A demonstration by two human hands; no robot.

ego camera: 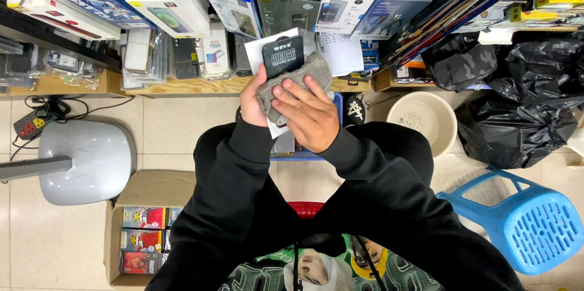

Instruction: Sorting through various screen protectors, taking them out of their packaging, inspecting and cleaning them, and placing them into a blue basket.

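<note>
My left hand (251, 103) holds a flat white packet with a black printed card on its front (281, 56), upright in front of my chest. A grey cloth (316, 66) is pressed against the packet's face under my right hand (310, 114), whose fingers are spread over the cloth. Both arms are in black sleeves. The lower part of the packet is hidden behind my hands.
A wooden shelf (182, 87) stacked with boxed packets runs along the top. A cardboard box (152, 190) of coloured packets sits at lower left, beside a grey stand base (91, 160). A blue plastic stool (529, 230), a cream bowl (426, 117) and black bags (523, 126) are at right.
</note>
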